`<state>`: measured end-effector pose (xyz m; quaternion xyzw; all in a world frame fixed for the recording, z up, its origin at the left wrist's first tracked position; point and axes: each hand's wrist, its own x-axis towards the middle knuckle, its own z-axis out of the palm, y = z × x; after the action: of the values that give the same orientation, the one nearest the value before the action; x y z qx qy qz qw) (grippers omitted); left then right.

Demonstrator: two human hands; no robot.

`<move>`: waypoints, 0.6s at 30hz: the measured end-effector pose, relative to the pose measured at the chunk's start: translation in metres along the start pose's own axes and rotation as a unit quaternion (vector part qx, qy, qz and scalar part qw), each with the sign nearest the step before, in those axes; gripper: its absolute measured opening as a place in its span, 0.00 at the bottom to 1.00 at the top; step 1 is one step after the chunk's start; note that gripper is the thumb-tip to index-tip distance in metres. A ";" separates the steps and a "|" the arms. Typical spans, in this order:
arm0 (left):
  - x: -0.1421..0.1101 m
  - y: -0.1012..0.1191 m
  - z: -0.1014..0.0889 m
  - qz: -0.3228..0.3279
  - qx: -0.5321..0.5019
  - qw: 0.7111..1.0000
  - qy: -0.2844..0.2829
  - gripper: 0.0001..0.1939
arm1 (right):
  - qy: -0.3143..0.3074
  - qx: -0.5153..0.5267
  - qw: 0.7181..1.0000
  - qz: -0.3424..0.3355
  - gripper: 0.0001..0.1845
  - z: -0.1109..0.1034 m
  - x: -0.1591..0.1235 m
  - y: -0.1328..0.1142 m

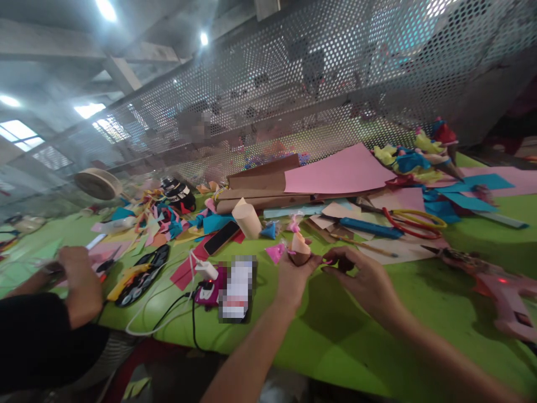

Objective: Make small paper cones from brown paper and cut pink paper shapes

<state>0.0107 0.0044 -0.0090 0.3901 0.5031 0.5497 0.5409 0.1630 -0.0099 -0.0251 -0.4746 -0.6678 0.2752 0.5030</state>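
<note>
In my left hand [293, 274] is a small peach-and-brown rolled paper piece [300, 246], held upright above the green table. My right hand [356, 274] is just to its right, thumb and forefinger pinched on a small pink strip [330, 261] close to my left fingertips. Most of the strip is hidden by the fingers. Behind the left hand lie a pink plastic packet [274, 253] and a blue one [269, 229]. A cream paper cylinder [246, 220] stands further back. To the right rests a pink glue gun [503, 296] with a red light lit.
Scissors [413, 220], a blue cutter [371, 228] and a pencil [369, 246] lie behind my right hand. A phone [238, 288] and a purple power strip [210, 291] with cables are on the left. A co-worker's arm [81, 280] works at far left. Perforated metal mesh [293, 101] stands behind.
</note>
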 end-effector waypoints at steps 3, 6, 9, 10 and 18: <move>-0.001 0.001 0.000 0.003 -0.003 1.000 -0.001 0.22 | 0.008 -0.018 1.000 -0.009 0.10 -0.001 0.000 -0.001; -0.001 0.001 0.000 0.000 -0.012 1.000 -0.009 0.21 | -0.001 -0.041 0.999 -0.009 0.13 -0.005 0.001 -0.004; -0.001 0.000 0.000 -0.004 -0.022 1.000 -0.006 0.21 | -0.022 -0.052 0.998 -0.003 0.13 -0.007 0.001 -0.006; -0.001 0.000 0.000 -0.006 -0.026 1.000 -0.003 0.22 | -0.026 -0.052 0.998 -0.001 0.12 -0.007 0.001 -0.006; 0.000 -0.001 0.000 -0.015 -0.023 1.000 -0.004 0.24 | 0.002 -0.043 0.997 -0.067 0.09 -0.003 0.000 0.003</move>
<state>0.0109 0.0039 -0.0095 0.3724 0.4938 0.5513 0.5600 0.1664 -0.0087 -0.0268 -0.4509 -0.7082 0.2110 0.5006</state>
